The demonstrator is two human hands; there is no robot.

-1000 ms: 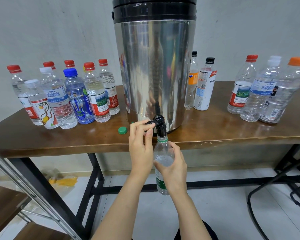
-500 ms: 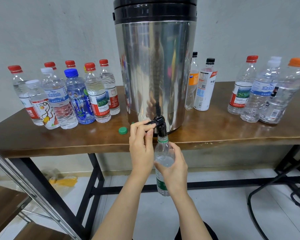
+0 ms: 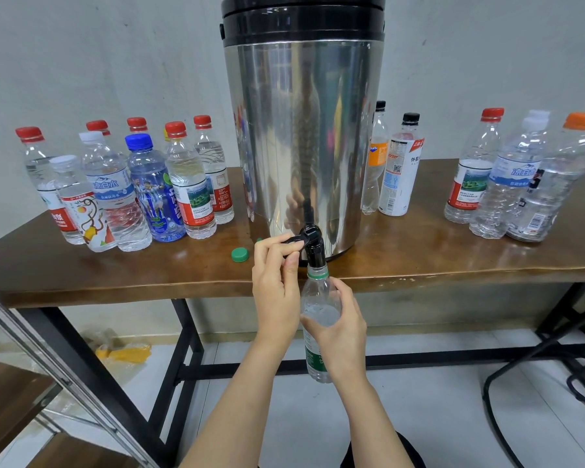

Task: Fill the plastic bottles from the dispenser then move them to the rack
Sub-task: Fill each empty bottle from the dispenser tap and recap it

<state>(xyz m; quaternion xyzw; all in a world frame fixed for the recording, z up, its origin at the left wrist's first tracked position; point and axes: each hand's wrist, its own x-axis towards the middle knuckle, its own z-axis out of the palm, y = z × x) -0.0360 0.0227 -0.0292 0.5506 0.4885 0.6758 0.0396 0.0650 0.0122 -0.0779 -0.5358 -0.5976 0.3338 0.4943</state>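
Two hands share the filling: the left hand [image 3: 275,288] pinches the tap lever [image 3: 293,243], and the right hand [image 3: 343,332] grips the bottle [image 3: 318,295] at the dispenser's [image 3: 301,130] six o'clock. Best to hold its mouth snug under the spout [image 3: 316,256] and close the tap before it overflows.

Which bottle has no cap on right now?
The green-labelled bottle held by the right hand under the tap; its neck is open, while every bottle on the table wears a cap.
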